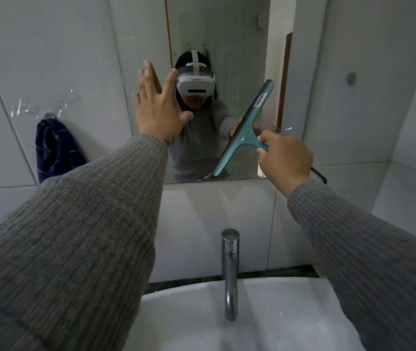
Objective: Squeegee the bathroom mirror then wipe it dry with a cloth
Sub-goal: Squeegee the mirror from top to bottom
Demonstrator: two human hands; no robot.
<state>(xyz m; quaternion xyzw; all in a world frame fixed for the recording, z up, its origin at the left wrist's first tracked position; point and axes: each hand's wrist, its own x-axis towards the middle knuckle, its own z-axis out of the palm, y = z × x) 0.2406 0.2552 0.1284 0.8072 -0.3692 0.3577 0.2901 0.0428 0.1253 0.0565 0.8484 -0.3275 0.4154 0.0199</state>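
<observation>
Squeegeeing stage: bathroom mirror (227,34) is the landmark, mounted above the sink (277,312) and chrome tap (230,269). Left hand (157,110) lies flat and spread on the mirror's left part, holding nothing. Right hand (286,158) is closed around the handle of the teal squeegee (244,130) at the mirror's lower right; the blade's long axis runs diagonally, upper right to lower left, apparently on the glass. Dark blue cloth (55,148) hangs left of the mirror, nearer the left hand

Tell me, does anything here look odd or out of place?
Only a crumpled strip of clear tape stuck on the wall tile above the hanging dark blue cloth. Otherwise the squeegee on the mirror looks normal.
</observation>
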